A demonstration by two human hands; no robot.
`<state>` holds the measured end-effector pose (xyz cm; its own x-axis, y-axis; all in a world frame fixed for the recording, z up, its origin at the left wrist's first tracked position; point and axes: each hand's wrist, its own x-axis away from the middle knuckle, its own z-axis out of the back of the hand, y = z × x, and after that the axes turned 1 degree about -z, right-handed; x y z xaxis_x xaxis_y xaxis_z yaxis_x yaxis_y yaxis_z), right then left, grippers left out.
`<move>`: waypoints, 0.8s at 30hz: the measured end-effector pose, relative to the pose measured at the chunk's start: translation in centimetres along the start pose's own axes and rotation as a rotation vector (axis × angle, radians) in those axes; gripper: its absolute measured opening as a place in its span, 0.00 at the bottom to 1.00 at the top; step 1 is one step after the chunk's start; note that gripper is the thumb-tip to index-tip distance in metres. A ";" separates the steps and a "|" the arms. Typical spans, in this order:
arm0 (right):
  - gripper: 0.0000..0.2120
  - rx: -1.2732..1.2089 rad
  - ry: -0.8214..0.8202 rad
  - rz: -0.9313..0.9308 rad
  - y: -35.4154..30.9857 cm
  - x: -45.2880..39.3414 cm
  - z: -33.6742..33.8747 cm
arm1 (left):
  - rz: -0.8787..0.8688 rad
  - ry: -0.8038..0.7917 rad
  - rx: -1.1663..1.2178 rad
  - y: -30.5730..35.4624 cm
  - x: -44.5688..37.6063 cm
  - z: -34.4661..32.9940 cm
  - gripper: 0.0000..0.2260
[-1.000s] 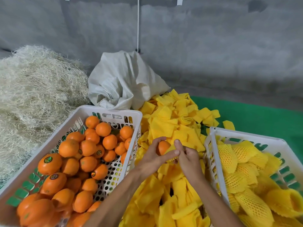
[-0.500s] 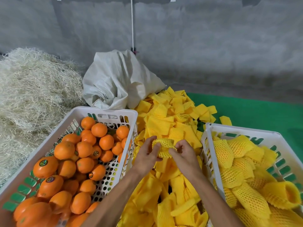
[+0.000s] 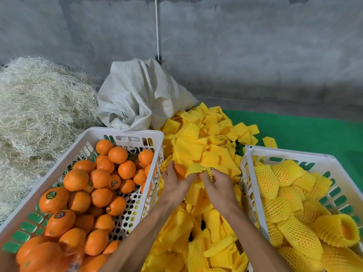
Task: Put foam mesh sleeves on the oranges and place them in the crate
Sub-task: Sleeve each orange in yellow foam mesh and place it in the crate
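— What changed since half a second ago?

— Then the mesh covered the fruit; now the orange (image 3: pixel 179 169) shows bare on its left side, with the foam mesh sleeve (image 3: pixel 198 170) bunched over its right half.

— Where does it sit against the hands?

— Between them, above the pile of loose sleeves (image 3: pixel 200 146). The left hand (image 3: pixel 174 185) curls round the orange from the left, fingertips on its skin. The right hand (image 3: pixel 218 183) pinches the sleeve's scalloped edge, fingers curled into the net.

— Textures?

— The sleeve is soft yellow foam in a diamond lattice with a wavy rim. The fruit is round, smooth and glossy.

— And the crates?

— Both are white perforated plastic. The left crate (image 3: pixel 125 132) holds bare oranges, some with round stickers. The right crate (image 3: pixel 290 152) holds sleeved oranges (image 3: pixel 282 185), just beside the right wrist.

— Arm pose?

— Both forearms reach up from the lower edge and converge, wrists close together, backs of the hands facing the camera.
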<state>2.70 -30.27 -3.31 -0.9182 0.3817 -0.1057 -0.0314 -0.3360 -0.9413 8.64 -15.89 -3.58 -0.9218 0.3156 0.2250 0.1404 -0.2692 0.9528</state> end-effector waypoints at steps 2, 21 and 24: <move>0.09 -0.103 -0.050 -0.043 -0.2 -0.1 0.1 | -0.002 -0.030 0.042 0.1 0.1 0.1 0.53; 0.09 -0.638 -0.100 -0.322 -1.4 -0.5 -0.2 | 0.004 0.091 0.447 1.5 0.2 0.1 0.22; 0.10 -0.762 -0.069 -0.392 -1.2 -1.1 0.1 | 0.057 0.116 0.505 1.5 -0.2 0.5 0.21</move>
<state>3.67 -30.36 -2.03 -0.9192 0.2881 0.2683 -0.0999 0.4884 -0.8669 9.20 -15.94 -2.06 -0.9377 0.2023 0.2825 0.3217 0.1984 0.9258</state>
